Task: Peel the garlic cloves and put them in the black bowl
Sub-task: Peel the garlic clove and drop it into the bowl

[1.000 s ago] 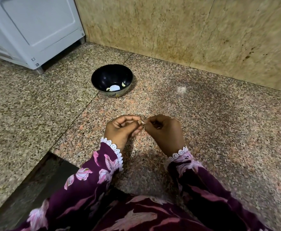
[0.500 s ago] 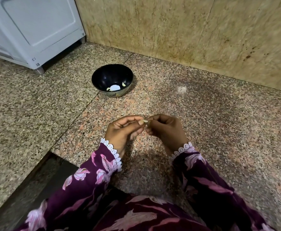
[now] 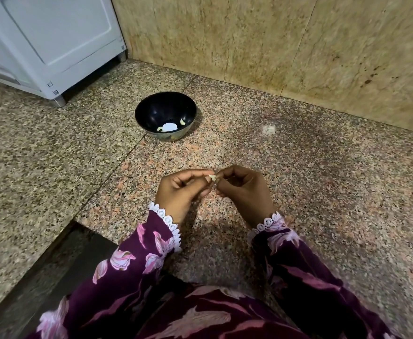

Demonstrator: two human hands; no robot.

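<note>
Both hands, left hand and right hand, pinch one garlic clove in a tight grip (fingers curled), black bowl far beyond on the floor.

bare floor between hands and black bowl — wall behind

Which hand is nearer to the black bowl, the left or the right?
The left. The left hand is just below the black bowl in the head view, slightly to its right. The right hand is farther right. Both pinch one garlic clove between them.
</note>
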